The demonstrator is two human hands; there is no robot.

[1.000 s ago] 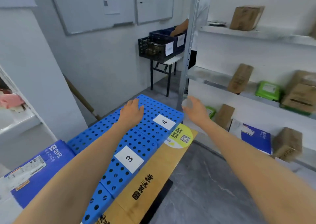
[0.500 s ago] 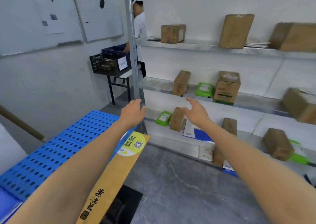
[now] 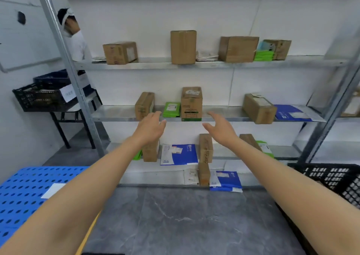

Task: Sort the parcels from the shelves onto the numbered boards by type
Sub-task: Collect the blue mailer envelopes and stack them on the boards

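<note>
Both forearms are stretching forward over the grey floor, with the blue board [image 3: 25, 192] lying low at the left and a black crate [image 3: 331, 178] sitting at the right edge. The left hand [image 3: 151, 127] and right hand [image 3: 221, 128] are hanging level, palms turning inward toward each other, fingers [image 3: 213, 115] spread apart and holding nothing. Beyond and between them, on the middle shelf [image 3: 220, 116], the cardboard box [image 3: 191, 103] is standing upright, its long axis vertical, with a green packet [image 3: 171, 109] just beside it on its left. Neither hand is touching it. The box is lying ahead of and slightly above the fingers, and both hands look about equally near. A two-handed reach is probably shaping up, one palm for each side face.
</note>
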